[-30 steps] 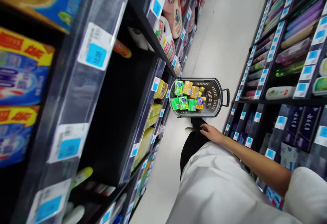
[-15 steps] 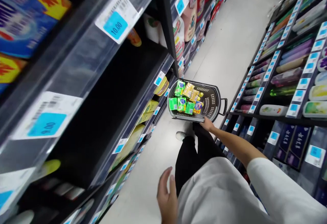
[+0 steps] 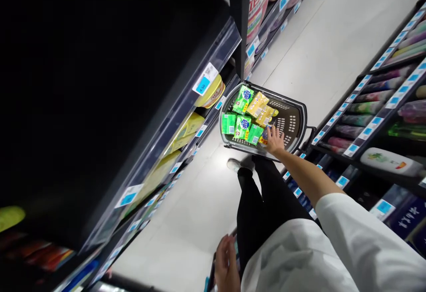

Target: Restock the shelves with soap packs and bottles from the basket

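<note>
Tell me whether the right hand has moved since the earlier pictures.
Yes. Judged against the basket, the right hand has moved inward: first outside it, then at its near rim, now past that rim at the blue-and-orange pack.

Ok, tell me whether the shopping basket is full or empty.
Neither, partly filled: green packs and yellow packs lie in the basket, leaving slotted surface near its handle uncovered.

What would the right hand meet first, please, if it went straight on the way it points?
The right hand would probably meet the nearer yellow pack in the basket first, though depth is unclear.
</note>
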Tool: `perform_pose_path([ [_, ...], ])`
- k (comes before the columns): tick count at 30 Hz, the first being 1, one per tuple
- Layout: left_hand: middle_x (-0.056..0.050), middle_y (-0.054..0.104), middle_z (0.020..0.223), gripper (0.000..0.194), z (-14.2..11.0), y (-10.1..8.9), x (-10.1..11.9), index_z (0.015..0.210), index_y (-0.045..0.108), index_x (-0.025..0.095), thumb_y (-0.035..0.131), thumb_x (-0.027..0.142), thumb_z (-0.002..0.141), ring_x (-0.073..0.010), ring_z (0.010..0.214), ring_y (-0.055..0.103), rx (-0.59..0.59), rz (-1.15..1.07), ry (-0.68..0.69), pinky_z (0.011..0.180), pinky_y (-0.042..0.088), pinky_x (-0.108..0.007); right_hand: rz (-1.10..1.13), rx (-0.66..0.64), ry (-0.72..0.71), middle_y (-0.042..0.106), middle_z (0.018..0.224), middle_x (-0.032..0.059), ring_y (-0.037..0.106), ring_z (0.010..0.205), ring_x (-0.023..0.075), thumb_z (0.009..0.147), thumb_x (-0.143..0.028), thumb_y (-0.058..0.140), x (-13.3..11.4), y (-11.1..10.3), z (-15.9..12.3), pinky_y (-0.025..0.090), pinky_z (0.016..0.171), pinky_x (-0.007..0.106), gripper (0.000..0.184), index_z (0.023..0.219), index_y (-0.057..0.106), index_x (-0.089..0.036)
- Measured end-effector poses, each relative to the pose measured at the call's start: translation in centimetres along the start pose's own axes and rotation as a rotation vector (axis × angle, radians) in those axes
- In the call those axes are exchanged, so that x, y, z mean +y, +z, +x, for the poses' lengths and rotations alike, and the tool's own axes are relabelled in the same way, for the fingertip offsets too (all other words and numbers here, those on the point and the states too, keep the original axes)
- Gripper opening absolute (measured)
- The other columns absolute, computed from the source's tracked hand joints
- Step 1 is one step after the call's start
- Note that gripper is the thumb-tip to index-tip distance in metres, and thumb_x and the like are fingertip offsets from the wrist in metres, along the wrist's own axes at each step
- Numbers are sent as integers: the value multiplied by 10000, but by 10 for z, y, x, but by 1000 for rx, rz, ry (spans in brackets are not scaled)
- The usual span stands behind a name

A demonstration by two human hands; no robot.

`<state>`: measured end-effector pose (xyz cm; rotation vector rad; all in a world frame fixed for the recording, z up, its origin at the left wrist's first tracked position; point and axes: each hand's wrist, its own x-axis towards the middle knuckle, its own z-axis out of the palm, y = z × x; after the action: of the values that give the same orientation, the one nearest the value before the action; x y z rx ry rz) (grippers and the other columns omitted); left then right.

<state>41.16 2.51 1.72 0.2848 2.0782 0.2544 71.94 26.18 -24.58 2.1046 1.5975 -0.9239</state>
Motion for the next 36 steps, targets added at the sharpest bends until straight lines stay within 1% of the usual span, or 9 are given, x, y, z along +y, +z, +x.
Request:
perform_pose_path([
  [6,-133,719,1220,614,-7,14,10,1179,631,217,710,658,759,-321,1198,672,-43,-25,-31,1003,563,-402,-60,38,-36,205,1637,275,164,1491,421,830,-339,718,2,7,9,104,1189,644,1014,1605,106,-112],
  [11,-141,699,1252,627,-13,20,21,1224,607,215,666,670,796,-307,1196,670,6,-31,-10,1019,545,-401,-3,33,-48,252,1607,244,237,1447,407,801,-308,753,7,-6,3,154,1179,596,989,1596,175,-196],
  [15,-147,680,1279,666,-20,18,36,1222,603,209,690,680,759,-313,1221,650,-25,-54,-34,1036,530,-405,86,22,39,310,1556,245,313,1391,415,725,-370,820,12,-21,-14,201,1161,590,1033,1567,250,-186],
  [21,-134,692,1237,644,-35,9,55,1196,620,206,694,673,760,-297,1182,662,-58,-124,95,1019,523,-395,365,58,188,460,1432,240,443,1325,435,673,-462,817,16,-58,-82,361,1088,600,1018,1522,345,-159],
  [24,-146,696,1220,676,-38,2,66,1161,635,193,715,697,717,-307,1159,666,-86,-167,185,1022,509,-416,546,78,165,566,1330,219,559,1237,406,632,-434,823,12,-77,-125,451,1039,577,991,1478,400,-140],
  [28,-158,708,1183,701,-45,-10,90,1123,653,185,716,729,686,-317,1155,656,-157,-234,316,1035,480,-435,755,95,14,664,1232,139,669,1127,317,639,-464,795,-6,-97,-179,531,1004,506,911,1423,433,-172],
  [30,-154,716,1123,700,-50,-17,103,1092,666,179,712,739,675,-312,1111,660,-203,-277,377,1024,473,-440,862,73,-85,681,1215,133,700,1088,294,666,-507,764,-21,-107,-203,572,959,475,907,1433,414,-172],
  [34,-120,710,1025,621,-60,-38,121,1008,691,173,750,687,665,-256,968,660,-296,-424,470,950,496,-402,1156,-20,-274,658,1273,158,691,1127,327,624,-560,821,-58,-140,-244,566,982,517,1006,1476,407,-221],
  [36,-97,710,990,556,-65,-52,126,992,699,178,770,634,681,-223,913,660,-335,-518,497,875,520,-358,1174,-55,-398,637,1320,148,658,1190,337,619,-554,850,-79,-164,-264,532,1035,541,1016,1490,411,-273],
])
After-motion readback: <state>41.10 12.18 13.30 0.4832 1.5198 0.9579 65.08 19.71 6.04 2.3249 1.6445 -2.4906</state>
